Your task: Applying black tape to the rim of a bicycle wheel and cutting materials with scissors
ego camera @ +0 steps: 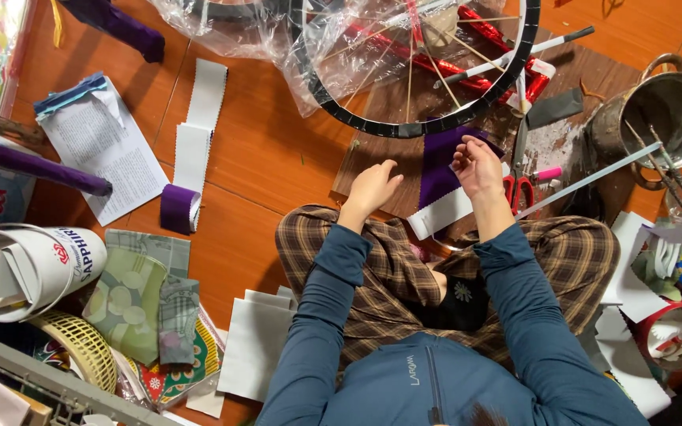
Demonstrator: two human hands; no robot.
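Observation:
I sit cross-legged on an orange floor. My right hand (477, 167) pinches the upper edge of a purple paper strip with white backing (440, 180), which lies on a brown board (380, 118). My left hand (372, 187) hovers just left of the strip, fingers loosely curled, holding nothing. Above both hands stands a round frame with a black rim and thin stick spokes (428, 71), partly wrapped in clear plastic, with a purple piece at its lower rim.
Red-handled scissors (519, 188) and a pink-handled tool lie right of my right hand. A metal pot (665, 110) with sticks stands at right. A purple roll (179, 207), white strips, printed paper (108, 150), a bucket (33, 268) and folded cloth lie left.

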